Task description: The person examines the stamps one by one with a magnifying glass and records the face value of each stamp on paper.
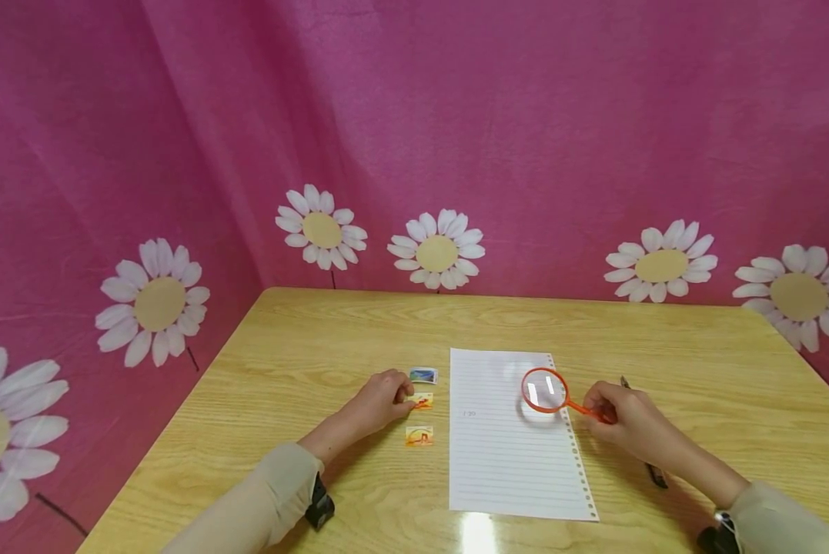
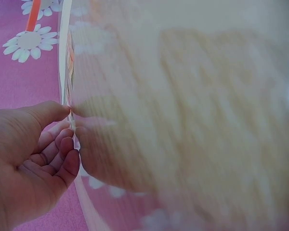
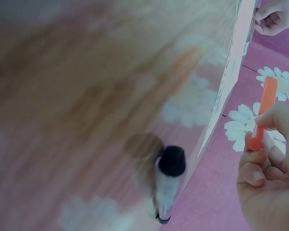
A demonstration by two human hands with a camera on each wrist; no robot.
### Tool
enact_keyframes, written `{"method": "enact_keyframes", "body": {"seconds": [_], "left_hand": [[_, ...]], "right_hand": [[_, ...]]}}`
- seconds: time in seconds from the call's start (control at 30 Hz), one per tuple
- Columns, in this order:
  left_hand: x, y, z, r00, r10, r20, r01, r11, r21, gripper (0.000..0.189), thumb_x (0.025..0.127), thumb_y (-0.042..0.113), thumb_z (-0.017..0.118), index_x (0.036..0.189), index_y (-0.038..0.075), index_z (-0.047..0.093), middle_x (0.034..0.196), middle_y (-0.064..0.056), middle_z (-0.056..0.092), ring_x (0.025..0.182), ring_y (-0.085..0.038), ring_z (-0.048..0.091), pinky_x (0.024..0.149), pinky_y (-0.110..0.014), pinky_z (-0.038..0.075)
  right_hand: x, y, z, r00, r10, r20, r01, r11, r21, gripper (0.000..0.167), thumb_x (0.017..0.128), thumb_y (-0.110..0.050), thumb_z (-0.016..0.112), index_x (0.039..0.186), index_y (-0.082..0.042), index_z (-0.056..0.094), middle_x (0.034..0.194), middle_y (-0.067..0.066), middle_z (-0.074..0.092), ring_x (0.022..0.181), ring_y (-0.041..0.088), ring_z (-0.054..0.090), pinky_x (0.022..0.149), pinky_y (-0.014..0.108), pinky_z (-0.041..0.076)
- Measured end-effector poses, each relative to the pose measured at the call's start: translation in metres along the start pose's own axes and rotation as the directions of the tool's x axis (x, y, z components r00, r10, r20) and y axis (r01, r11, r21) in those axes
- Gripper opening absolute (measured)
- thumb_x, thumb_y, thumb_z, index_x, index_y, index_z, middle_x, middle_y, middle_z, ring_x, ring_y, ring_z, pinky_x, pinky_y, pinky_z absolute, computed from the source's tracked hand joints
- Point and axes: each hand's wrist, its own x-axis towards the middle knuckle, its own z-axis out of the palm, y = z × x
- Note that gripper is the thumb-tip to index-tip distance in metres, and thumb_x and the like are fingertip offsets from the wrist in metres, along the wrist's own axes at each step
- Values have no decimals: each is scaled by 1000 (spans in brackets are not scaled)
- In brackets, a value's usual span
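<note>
My right hand (image 1: 629, 415) grips the orange handle of a magnifying glass (image 1: 568, 403), its round lens held over the right side of a lined sheet of paper (image 1: 504, 462). The handle's end (image 3: 255, 142) shows between thumb and fingers in the right wrist view. At the left of the sheet, my left hand (image 1: 385, 398) pinches the left edge of a yellow-orange stamp (image 1: 424, 401) at the tabletop. In the left wrist view the thumb and curled fingers (image 2: 66, 161) meet at its edge. A blue-green stamp (image 1: 424, 375) lies beyond it, another yellow-orange stamp (image 1: 419, 436) nearer.
A black pen (image 1: 656, 475) lies right of the paper, partly hidden under my right hand and wrist. Small writing marks the sheet's left side. Behind the wooden table (image 1: 345, 323) hangs a pink cloth (image 1: 525, 138) with white daisies.
</note>
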Motion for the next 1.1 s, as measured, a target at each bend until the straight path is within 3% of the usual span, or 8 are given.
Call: {"method": "enact_keyframes", "body": {"seconds": [0.7, 0.93, 1.1], "left_hand": [[0, -2, 0, 1000, 15, -7, -15, 1000, 3, 10, 88, 7, 70, 91, 3, 61, 81, -4, 53, 73, -12, 45, 66, -23, 40], [0, -1, 0, 1000, -24, 12, 24, 1000, -14, 10, 90, 11, 69, 93, 4, 62, 81, -2, 51, 73, -12, 44, 64, -21, 37], [0, -2, -1, 1000, -1, -3, 1, 1000, 0, 10, 89, 9, 70, 91, 4, 61, 80, -2, 51, 73, -12, 45, 65, -21, 38]], "right_hand": [[22, -15, 17, 995, -90, 47, 89, 996, 27, 29, 72, 5, 77, 80, -14, 57, 68, -13, 48, 63, -7, 37, 51, 14, 34], [30, -21, 23, 991, -106, 84, 101, 993, 63, 28, 75, 6, 75, 80, -15, 56, 67, -12, 47, 62, -6, 38, 51, 15, 35], [35, -24, 27, 988, -105, 113, 94, 991, 92, 27, 77, 6, 74, 80, -15, 57, 68, -12, 47, 63, -4, 39, 51, 14, 36]]}}
